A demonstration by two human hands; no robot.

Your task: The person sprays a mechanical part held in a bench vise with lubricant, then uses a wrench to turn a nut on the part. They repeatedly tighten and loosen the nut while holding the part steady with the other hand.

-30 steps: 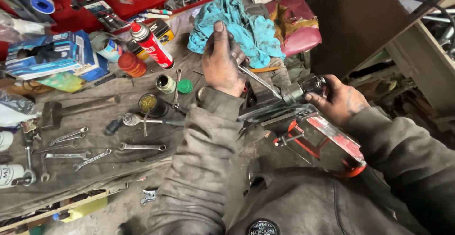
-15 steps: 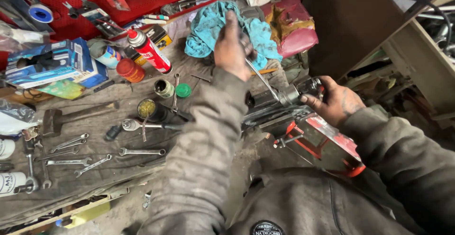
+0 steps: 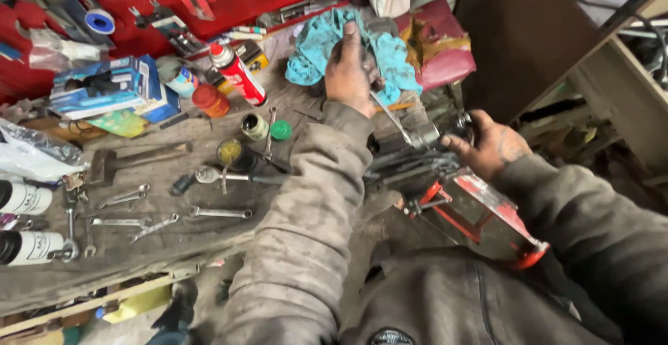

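Left hand: the left hand is closed tight around the handle of a long silver metal wrench.
Right hand: the right hand is wrapped around a dark round metal part and it is held steady.
Wrench: its far end is set on the round part, just beside the right hand's fingers.
Red frame: a red metal frame with a clear panel is seen just below the right hand.
Cloth: a crumpled blue-green cloth is lying right behind the left hand.
Work so far: the wrench is already fitted on; the part is not yet taken off, as far as can be judged.
Other tools: small silver spanners are left untouched, well apart from the left hand.
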